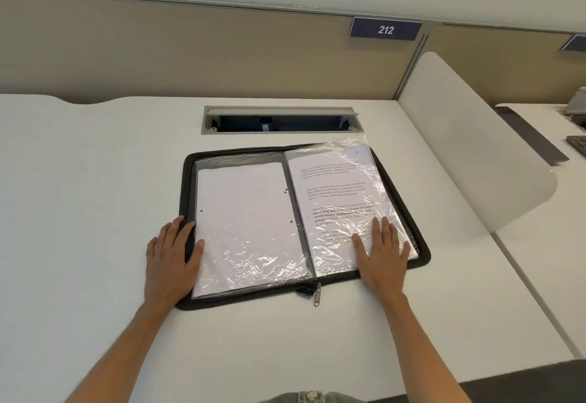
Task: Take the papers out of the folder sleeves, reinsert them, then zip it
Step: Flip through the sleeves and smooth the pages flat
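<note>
The black zip-up folder (423,253) lies open on the white surface (95,180), near a long grey cable slot (279,119). The left hand (169,260) and right hand (383,253) rest flat and open on its crinkly clear plastic sleeves (250,244)

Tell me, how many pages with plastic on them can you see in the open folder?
2. A blank sheet lies in the left sleeve, under the left hand. A printed sheet lies in the right sleeve, under the right hand. More may be stacked underneath, hidden.
</note>
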Demonstrator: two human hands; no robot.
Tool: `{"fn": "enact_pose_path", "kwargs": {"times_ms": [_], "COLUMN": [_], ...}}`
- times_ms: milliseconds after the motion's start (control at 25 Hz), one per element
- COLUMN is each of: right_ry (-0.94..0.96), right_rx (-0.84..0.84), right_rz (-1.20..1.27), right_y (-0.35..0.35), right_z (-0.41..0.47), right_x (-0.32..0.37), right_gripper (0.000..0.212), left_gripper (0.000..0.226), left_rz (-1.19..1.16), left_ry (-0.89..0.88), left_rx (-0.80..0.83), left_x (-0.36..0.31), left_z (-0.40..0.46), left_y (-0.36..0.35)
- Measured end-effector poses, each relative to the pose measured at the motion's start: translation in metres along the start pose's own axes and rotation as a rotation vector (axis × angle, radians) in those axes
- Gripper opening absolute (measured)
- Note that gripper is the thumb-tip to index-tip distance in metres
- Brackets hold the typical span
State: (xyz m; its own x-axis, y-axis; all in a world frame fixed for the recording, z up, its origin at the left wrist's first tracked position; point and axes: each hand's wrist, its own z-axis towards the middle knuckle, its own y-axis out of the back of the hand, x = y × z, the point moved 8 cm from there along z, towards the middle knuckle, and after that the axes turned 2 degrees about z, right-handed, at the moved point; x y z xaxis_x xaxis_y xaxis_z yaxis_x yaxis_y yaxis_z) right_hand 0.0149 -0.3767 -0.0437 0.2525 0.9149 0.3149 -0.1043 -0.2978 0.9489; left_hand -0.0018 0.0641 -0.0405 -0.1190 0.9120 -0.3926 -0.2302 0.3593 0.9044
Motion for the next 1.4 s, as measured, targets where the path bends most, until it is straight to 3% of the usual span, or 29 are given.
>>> {"fn": "enact_pose_path", "kwargs": {"times_ms": [160, 280, 440, 560, 680, 840, 1000, 1080, 1160, 1320, 1400], "right_ry": [0.070, 0.240, 0.460, 0.581, 0.566, 0.589, 0.362, 0.191, 0.084, 0.151, 0.204], "right_rx": [-0.129, -0.187, -0.091, 0.218, 0.448, 0.415, 0.437, 0.368, 0.242, -0.061, -0.133], "right_rz": [0.031, 0.218, 0.275, 0.219, 0.106, 0.091, 0.551, 0.826, 0.935, 0.916, 0.852], "right_y": [0.015, 0.027, 0.019, -0.021, -0.063, -0.072, -0.049, -0.028, -0.004, 0.041, 0.051], "right_z": [-0.006, -0.021, -0.054, -0.081, -0.098, -0.098, -0.088, -0.076, -0.063, -0.042, -0.034], "right_x": [0.020, 0.073, 0.167, 0.228, 0.244, 0.241, 0.236, 0.222, 0.200, 0.156, 0.136], "right_gripper": [0.066, 0.058, 0.040, 0.064, 0.086, 0.059, 0.040, 0.034, 0.036, 0.067, 0.063], "left_gripper": [0.060, 0.059, 0.053, 0.052, 0.053, 0.054, 0.055, 0.057, 0.057, 0.057, 0.056], "left_rz": [0.001, 0.006, 0.009, 0.020, 0.032, 0.013, -0.008, 0.004, 0.009, 0.000, -0.002], "left_ry": [-0.007, -0.007, -0.031, -0.031, -0.032, -0.028, -0.016, -0.026, -0.028, -0.019, -0.020], "left_rx": [-0.014, -0.017, -0.027, -0.025, -0.016, -0.024, -0.013, -0.003, -0.002, 0.000, -0.002], "left_x": [-0.001, -0.001, -0.002, -0.001, -0.001, -0.001, 0.001, 0.002, 0.002, 0.001, 0.001], "left_z": [0.000, 0.000, 0.001, 0.002, 0.002, 0.002, 0.001, 0.001, 0.001, 0.000, 0.000], "left_y": [0.001, 0.002, 0.002, 0.002, 0.002, 0.003, 0.000, -0.001, -0.001, 0.000, 0.000]}}
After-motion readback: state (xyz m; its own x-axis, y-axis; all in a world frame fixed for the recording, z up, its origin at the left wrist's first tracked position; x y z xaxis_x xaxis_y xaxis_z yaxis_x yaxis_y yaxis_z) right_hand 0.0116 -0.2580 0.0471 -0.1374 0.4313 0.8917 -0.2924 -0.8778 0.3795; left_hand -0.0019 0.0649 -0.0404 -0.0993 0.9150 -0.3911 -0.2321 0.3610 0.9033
